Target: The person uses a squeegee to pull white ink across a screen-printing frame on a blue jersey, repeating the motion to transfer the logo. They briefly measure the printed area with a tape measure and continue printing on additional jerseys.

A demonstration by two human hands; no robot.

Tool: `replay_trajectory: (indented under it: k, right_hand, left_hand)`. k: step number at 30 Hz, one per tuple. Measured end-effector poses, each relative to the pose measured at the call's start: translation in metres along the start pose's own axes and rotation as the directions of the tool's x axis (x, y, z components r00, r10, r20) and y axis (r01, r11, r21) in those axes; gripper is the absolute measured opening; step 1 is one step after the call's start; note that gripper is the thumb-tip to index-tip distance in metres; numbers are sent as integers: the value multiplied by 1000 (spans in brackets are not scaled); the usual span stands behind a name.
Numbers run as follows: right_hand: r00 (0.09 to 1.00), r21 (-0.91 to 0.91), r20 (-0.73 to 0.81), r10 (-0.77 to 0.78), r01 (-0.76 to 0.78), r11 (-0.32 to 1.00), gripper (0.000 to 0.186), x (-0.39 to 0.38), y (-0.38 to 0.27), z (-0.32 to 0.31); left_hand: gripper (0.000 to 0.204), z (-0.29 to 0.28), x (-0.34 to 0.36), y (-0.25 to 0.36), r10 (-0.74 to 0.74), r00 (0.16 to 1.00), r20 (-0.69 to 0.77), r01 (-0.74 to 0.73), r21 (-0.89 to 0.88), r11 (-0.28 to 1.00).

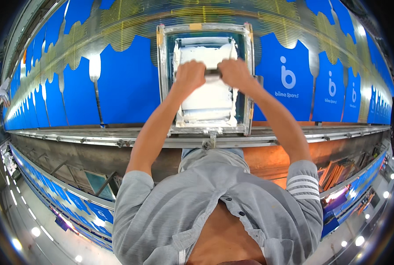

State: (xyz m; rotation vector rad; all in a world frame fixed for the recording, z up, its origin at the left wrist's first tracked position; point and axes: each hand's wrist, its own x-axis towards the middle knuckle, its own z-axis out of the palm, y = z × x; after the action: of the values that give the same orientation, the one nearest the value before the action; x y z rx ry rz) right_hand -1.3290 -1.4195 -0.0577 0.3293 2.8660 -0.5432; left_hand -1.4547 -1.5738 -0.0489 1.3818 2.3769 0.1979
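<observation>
A screen-printing frame (161,79) with silvery, taped edges lies over a blue cut fabric piece on the long table in front of me. White ink (206,104) is spread over the middle of its mesh and smeared along the sides. My left hand (190,75) and my right hand (234,73) are both closed round a squeegee (213,73), one near each end. Only a dark part of its handle shows between my fists; its blade is hidden or blurred. Both hands are slightly smeared by motion, above the far half of the inked area.
To the left lie plain blue fabric pieces (128,84); to the right, a blue piece (285,79) bears a white print, with more beyond. A metal rail (95,139) runs along the table's near edge. Behind me stands another long table with blue pieces (80,205).
</observation>
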Motion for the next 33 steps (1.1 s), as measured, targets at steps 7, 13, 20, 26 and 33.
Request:
replay_trajectory:
  k: [7,13,20,26,33]
  right_hand:
    - [998,-56,-60,8,-11,998,18,130,57,-39]
    - [969,-57,-239,-55,43,997,11,97,46,-5]
    - [956,-13,-283,-79,78,997,8,-3,-10,30]
    - [967,35,-244,-67,78,996,7,-92,-52,63]
    - [993,388,-115,-4,49,920,34,-112,-48,33]
  left_hand:
    - [22,-47,130,-52,-75,994,78,71,50,996]
    - [30,-21,106,-46,-45,999,-15,46,48,998]
    - [31,24,-5,-14,-49,997,-62,46,-49,998]
    - [28,67,-103,17,-25,982,-188,9,-82,997]
    - [30,55,-118,33,119,979,-169,-85,193,977]
